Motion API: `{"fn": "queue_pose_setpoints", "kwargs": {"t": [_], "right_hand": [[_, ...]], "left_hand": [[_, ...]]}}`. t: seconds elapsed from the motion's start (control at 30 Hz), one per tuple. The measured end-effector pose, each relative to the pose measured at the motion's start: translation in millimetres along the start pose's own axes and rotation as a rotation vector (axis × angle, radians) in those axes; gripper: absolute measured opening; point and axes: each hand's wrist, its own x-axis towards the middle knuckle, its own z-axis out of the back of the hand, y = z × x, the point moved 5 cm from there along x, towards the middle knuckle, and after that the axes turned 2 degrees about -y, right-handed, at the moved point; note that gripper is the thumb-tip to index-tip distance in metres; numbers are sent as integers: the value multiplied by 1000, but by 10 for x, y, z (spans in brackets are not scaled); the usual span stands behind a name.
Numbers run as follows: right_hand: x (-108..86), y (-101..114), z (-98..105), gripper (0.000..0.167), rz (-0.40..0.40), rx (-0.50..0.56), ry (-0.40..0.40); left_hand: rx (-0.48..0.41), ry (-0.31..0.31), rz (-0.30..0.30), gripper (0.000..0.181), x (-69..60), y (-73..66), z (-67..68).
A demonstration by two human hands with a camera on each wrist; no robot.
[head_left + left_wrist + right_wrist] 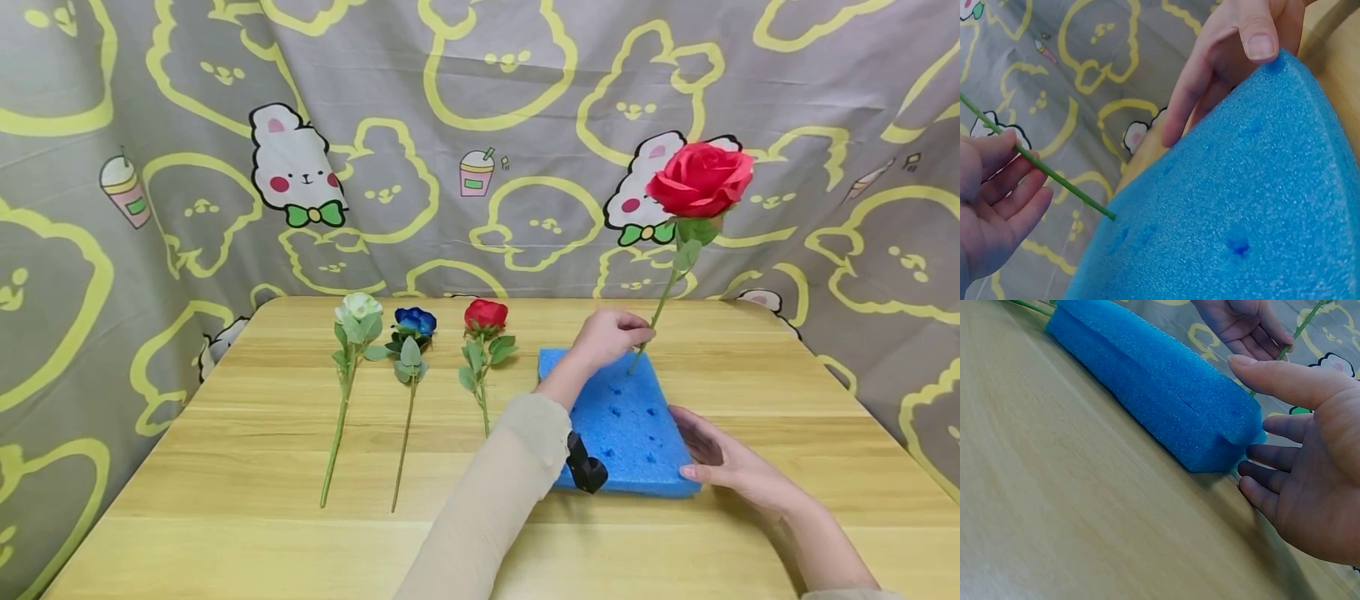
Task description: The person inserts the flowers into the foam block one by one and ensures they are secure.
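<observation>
My left hand (613, 337) pinches the green stem of a large red rose (701, 182) between thumb and fingers. The rose stands tilted, its bloom up and to the right. Its stem's lower end (1111, 215) is at the top of a blue foam block (622, 433), near the far edge; whether it has entered a hole cannot be told. Several small holes dot the foam. My right hand (742, 467) is at the block's right side, thumb over the near corner and fingers (1272, 456) loosely extended along the side.
Left of the foam lie a white-green rose (358, 310), a blue rose (414, 322) and a smaller red rose (486, 315), stems toward me. My left forearm partly covers that red rose's stem. A patterned curtain (405, 100) hangs behind the wooden table (247, 467).
</observation>
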Motion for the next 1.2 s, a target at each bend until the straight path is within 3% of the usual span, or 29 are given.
{"fn": "queue_pose_setpoints", "kwargs": {"t": [0.27, 0.6, 0.8, 1.2], "right_hand": [[-6, 20, -16, 68, 16, 21, 14], [-18, 6, -21, 68, 14, 44, 10], [-1, 26, -20, 69, 15, 39, 4], [-17, 50, -1, 69, 47, 32, 8]], "left_hand": [[-62, -9, 58, 22, -11, 106, -45], [3, -18, 65, 20, -78, 111, -17], [-58, -12, 94, 20, -141, 132, 140], [-124, 89, 20, 23, -439, -59, 582]]}}
